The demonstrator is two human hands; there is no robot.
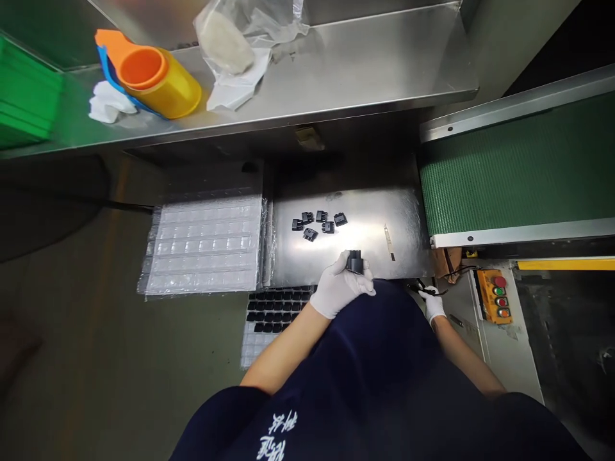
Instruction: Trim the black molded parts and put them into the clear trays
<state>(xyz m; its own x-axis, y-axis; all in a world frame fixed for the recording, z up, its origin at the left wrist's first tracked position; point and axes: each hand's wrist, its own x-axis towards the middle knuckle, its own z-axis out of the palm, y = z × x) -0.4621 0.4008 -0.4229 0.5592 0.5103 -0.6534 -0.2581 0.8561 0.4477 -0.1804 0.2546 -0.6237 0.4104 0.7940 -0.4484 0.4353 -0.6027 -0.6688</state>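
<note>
My left hand (342, 285), in a white glove, has its fingers closed on a black plastic connector housing (355, 262) just above the table's front edge. Several similar small black housings (321, 216) lie loosely grouped on the metal table (317, 264) beyond it. To the right, by the table's corner, my gloved right hand (432, 303) is closed around dark-handled pliers (423, 289); their jaws are hard to make out. A slim utility knife (389, 242) rests on the table between the housings and the conveyor.
Stacked clear blister trays (204, 246) stand left; a lower tray (252, 346) holds rows of black parts. A green conveyor (519, 166) borders the right, above an orange button box (494, 296). Across the back, a metal shelf (346, 70) carries a yellow container (175, 86) and plastic bag (269, 25).
</note>
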